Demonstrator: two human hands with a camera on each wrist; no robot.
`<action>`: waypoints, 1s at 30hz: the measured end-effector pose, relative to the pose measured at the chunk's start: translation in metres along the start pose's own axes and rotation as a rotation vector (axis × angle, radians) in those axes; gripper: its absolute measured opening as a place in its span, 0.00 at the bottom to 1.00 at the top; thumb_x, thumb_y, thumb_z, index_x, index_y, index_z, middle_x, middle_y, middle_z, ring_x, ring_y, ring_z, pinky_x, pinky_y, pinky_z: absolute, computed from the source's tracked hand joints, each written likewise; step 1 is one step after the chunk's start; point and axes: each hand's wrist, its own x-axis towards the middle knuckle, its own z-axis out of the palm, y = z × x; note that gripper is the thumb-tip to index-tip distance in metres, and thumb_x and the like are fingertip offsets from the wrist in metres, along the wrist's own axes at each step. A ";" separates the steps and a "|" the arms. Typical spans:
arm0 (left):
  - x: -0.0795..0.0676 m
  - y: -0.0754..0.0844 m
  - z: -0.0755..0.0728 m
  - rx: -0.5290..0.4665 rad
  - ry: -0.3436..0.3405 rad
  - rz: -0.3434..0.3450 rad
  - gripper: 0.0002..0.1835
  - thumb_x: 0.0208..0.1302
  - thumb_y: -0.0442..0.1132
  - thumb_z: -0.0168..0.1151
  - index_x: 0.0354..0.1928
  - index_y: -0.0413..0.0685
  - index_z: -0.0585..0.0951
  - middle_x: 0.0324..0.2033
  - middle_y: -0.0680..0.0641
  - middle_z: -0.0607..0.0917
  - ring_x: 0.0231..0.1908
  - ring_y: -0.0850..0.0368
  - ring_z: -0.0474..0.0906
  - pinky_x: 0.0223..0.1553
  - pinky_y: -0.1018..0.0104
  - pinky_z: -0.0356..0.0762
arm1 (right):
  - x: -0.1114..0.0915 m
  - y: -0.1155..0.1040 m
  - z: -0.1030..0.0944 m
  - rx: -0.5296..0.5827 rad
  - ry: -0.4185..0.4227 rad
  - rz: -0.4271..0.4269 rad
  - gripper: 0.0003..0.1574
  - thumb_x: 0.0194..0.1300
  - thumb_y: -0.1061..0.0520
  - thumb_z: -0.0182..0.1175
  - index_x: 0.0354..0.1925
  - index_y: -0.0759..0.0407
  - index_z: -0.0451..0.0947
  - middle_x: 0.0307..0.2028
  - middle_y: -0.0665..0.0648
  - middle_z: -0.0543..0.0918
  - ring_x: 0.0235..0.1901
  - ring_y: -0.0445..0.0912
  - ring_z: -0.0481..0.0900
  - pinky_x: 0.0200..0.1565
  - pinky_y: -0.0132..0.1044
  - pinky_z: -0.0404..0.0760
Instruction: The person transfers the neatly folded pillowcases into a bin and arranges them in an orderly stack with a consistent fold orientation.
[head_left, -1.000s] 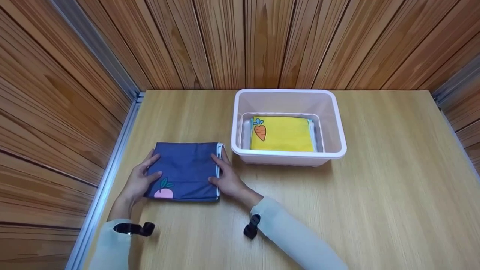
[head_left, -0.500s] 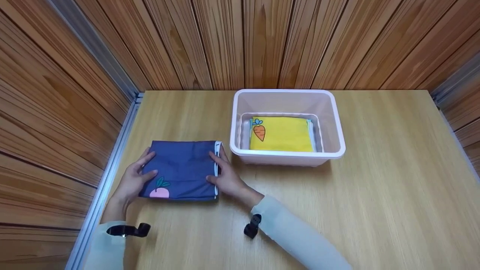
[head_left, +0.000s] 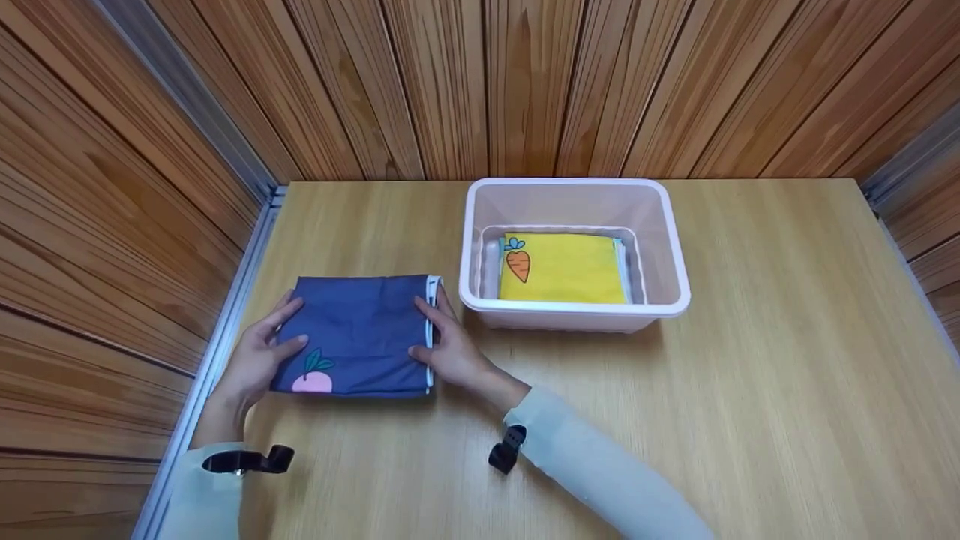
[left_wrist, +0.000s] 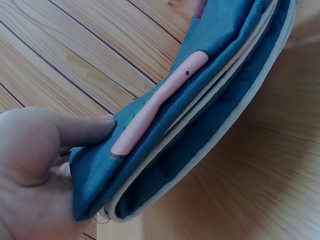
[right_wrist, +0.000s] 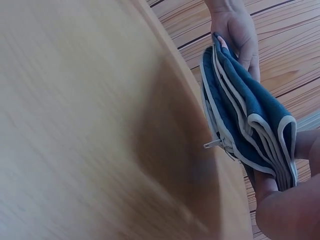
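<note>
Between my two hands is a folded navy cloth item [head_left: 360, 330] with white piping and a pink fruit print at its lower left corner. A zip pull [right_wrist: 214, 143] hangs from its layered edge in the right wrist view. My left hand [head_left: 251, 356] grips the left side, thumb on top and the other fingers underneath. On the right side, my right hand [head_left: 457, 349] pinches the piped edge, fingers partly hidden below. Both wrist views show the bundle raised off the table, its shadow cast on the wood.
A pale pink plastic bin [head_left: 574, 307] stands at the back, right of the bundle. Inside it lies a folded yellow cloth [head_left: 570, 268] with a carrot print. Wooden panel walls border the table [head_left: 772, 375] at the back and left, with a metal rail [head_left: 217, 360] along the left edge.
Both hands have shifted the navy bundle slightly left and away from me, the left hand moving more than the right. The grip looks the same, and the bin stays put.
</note>
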 end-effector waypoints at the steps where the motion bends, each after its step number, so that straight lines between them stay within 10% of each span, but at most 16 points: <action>1: 0.000 0.001 0.000 -0.003 0.001 0.002 0.34 0.75 0.28 0.53 0.79 0.45 0.57 0.82 0.52 0.43 0.80 0.49 0.34 0.76 0.50 0.42 | 0.000 -0.001 0.000 0.000 0.001 -0.002 0.48 0.70 0.65 0.62 0.80 0.48 0.53 0.81 0.50 0.29 0.80 0.47 0.30 0.77 0.43 0.47; 12: -0.005 0.019 -0.002 -0.027 0.010 0.017 0.35 0.74 0.28 0.55 0.79 0.44 0.58 0.81 0.53 0.44 0.80 0.48 0.36 0.74 0.63 0.54 | -0.002 -0.014 -0.002 0.011 0.019 -0.023 0.47 0.69 0.65 0.62 0.80 0.50 0.55 0.82 0.50 0.30 0.80 0.46 0.30 0.77 0.43 0.46; 21: -0.005 0.029 -0.003 -0.130 -0.013 0.011 0.37 0.74 0.31 0.58 0.80 0.44 0.56 0.82 0.53 0.41 0.79 0.41 0.41 0.51 0.74 0.80 | -0.003 -0.026 -0.005 -0.001 0.043 -0.057 0.47 0.67 0.67 0.63 0.79 0.55 0.57 0.82 0.54 0.32 0.80 0.48 0.31 0.76 0.39 0.49; 30: -0.006 0.041 -0.010 -0.175 -0.021 -0.064 0.36 0.74 0.38 0.60 0.79 0.60 0.60 0.82 0.57 0.42 0.54 0.60 0.80 0.43 0.67 0.85 | -0.004 -0.037 -0.009 0.004 0.046 -0.068 0.47 0.67 0.66 0.64 0.78 0.56 0.57 0.82 0.55 0.33 0.80 0.48 0.31 0.77 0.39 0.44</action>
